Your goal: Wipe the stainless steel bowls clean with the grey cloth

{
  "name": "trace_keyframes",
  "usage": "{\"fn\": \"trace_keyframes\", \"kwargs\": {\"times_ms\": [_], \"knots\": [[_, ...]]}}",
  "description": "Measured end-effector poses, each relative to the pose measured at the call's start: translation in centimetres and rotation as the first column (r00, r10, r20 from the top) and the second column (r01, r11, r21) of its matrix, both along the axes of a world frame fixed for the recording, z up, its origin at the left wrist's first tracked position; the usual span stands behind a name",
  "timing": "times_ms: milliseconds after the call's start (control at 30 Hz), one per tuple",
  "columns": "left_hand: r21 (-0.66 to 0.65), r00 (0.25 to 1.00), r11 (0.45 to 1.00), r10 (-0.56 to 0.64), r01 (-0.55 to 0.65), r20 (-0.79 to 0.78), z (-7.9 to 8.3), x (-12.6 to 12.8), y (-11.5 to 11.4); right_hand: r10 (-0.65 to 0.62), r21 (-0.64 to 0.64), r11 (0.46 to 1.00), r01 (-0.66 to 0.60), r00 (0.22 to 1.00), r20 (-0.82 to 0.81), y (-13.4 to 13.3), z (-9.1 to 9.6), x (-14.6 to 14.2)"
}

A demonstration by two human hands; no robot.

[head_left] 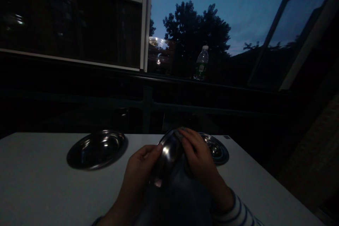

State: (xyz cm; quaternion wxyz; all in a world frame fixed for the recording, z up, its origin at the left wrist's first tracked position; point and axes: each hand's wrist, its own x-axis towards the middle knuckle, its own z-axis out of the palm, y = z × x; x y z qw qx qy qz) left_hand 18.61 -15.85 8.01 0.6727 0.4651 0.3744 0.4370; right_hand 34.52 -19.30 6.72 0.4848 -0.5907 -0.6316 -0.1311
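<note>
Dimly, steel plate (pixel 169 152) upright between left hand (pixel 139 169) and right hand (pixel 198 155).

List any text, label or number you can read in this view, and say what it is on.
No text can be read.
Bottle on the window ledge: it has a green label with a pale patch, too small and dark to read.
Steel bowl held between the left hand and right hand: no marking visible.
Steel dishes on the table: none visible.
</note>
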Motion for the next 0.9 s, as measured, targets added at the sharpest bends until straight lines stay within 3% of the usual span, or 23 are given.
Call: {"fn": "trace_keyframes", "kwargs": {"times_ms": [267,400,467,733,900], "knots": [[-0.028,0.975,0.978,-0.204,0.207,0.091,-0.6,-0.3,0.9,0.000,0.010,1.000,0.001,0.995,-0.095,0.1,0.1,0.2],[0.013,0.986,0.990,-0.141,0.141,0.087,-0.3,-0.3,0.8,-0.032,0.042,0.998,0.037,0.993,-0.113,0.2,0.2,0.5],[0.016,0.990,0.993,-0.118,0.117,0.082,-0.2,-0.3,0.7,-0.028,0.037,0.999,0.030,0.997,-0.069,0.2,0.1,0.4],[0.005,0.963,0.976,-0.218,0.220,0.156,-0.1,-0.2,0.7,0.101,-0.060,0.994,-0.090,0.975,0.201,-0.2,-0.2,-0.6],[0.007,0.947,0.961,-0.274,0.277,0.165,-0.3,0.1,1.1,0.127,-0.108,0.989,-0.103,0.962,0.241,-0.1,-0.3,-0.2]]}}
